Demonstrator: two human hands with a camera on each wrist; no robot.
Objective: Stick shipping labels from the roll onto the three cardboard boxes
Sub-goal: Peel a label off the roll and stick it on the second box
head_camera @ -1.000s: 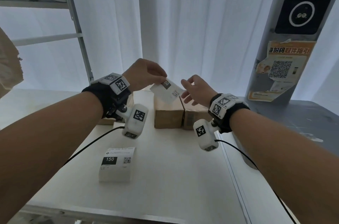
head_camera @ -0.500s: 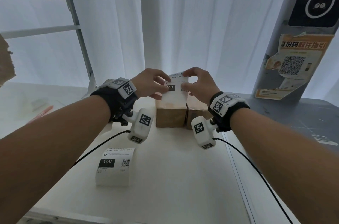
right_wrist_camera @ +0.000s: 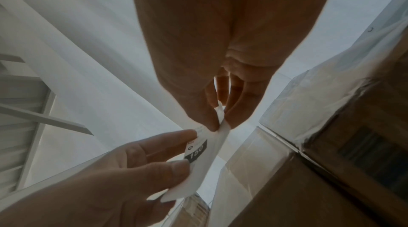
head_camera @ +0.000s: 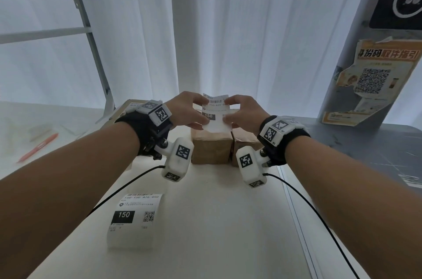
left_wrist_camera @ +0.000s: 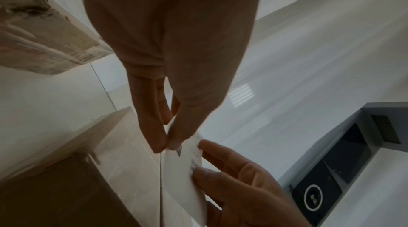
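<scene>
Fingers and thumbs of both hands pinch one label (head_camera: 215, 116): left hand (head_camera: 187, 110) on its left edge, right hand (head_camera: 245, 112) on its right. It hangs upright above the middle box (head_camera: 211, 148), long axis vertical, barcode end up, print facing the person. Label stack (head_camera: 134, 219) lies near on the table (head_camera: 217, 221).

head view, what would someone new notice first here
Both hands meet at the centre: the left hand and right hand pinch a white shipping label printed "150", held just above two brown cardboard boxes standing side by side. Nearer the camera, the white roll of matching labels lies on the white table, and an orange pen lies far left.
</scene>
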